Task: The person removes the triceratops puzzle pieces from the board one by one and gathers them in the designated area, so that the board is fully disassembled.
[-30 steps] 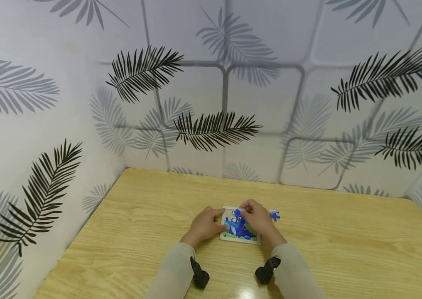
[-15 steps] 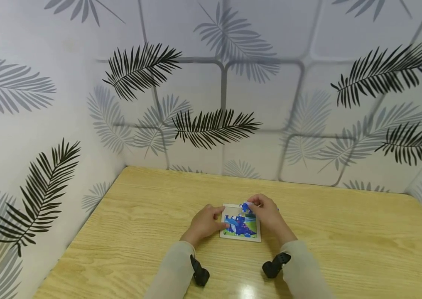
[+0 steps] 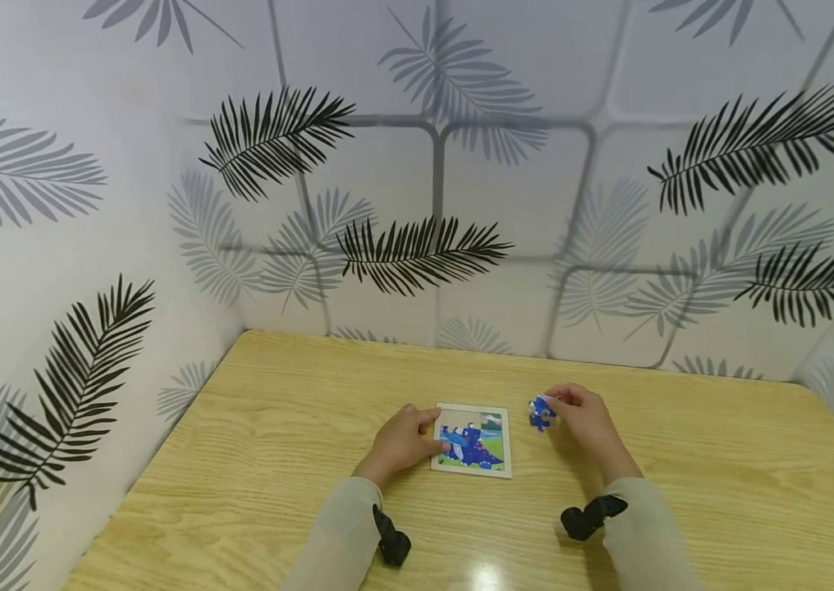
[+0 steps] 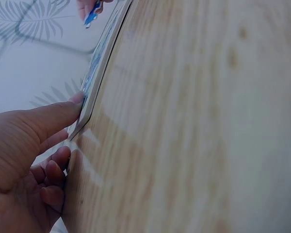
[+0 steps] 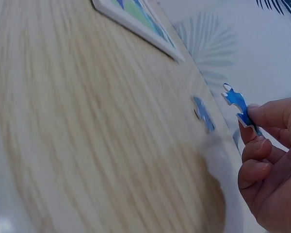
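Observation:
A square puzzle frame [image 3: 471, 474] lies flat on the table, holding a blue dinosaur picture with a bare patch at its upper left. The left hand [image 3: 400, 443] grips the frame's left side, its thumb on the edge; the left wrist view shows this thumb [image 4: 63, 116] too. To the right of the frame, the right hand [image 3: 590, 423] pinches a blue puzzle piece [image 5: 240, 103] between thumb and fingers, raised off the table. Another blue piece [image 5: 203, 114] lies on the table close by; in the head view the two pieces partly overlap.
The wooden table [image 3: 299, 410] meets a wall [image 3: 387, 189] with a leaf pattern along its back edge. Black devices [image 3: 392, 542] are strapped at both wrists, over light sleeves [image 3: 339, 533].
The right hand has moved from the frame's top edge out to the right, a blue piece in its fingers. The frame's upper left now shows bare. The left hand has stayed on the frame.

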The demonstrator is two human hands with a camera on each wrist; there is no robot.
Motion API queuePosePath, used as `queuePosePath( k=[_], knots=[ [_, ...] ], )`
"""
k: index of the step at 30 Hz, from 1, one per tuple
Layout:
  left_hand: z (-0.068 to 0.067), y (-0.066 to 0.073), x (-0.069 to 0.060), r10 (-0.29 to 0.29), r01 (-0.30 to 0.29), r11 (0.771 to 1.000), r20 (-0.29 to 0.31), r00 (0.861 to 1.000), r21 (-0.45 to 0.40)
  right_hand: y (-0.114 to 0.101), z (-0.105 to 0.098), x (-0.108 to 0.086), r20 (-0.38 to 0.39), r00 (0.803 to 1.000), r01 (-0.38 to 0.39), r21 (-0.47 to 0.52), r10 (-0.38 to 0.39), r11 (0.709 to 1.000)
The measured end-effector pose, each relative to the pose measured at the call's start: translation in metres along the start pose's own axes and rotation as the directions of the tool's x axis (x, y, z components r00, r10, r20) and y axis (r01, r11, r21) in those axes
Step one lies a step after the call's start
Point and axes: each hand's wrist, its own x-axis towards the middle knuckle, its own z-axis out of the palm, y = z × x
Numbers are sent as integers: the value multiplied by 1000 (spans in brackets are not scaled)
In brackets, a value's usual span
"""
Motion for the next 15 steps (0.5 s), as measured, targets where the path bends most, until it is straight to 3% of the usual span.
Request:
queuePosePath(
  k=[15],
  knots=[
    [0, -1, 0, -14, 14, 1000, 3, 1000, 0, 27, -28, 2, -20, 1000, 7, -60, -8, 998]
  ],
)
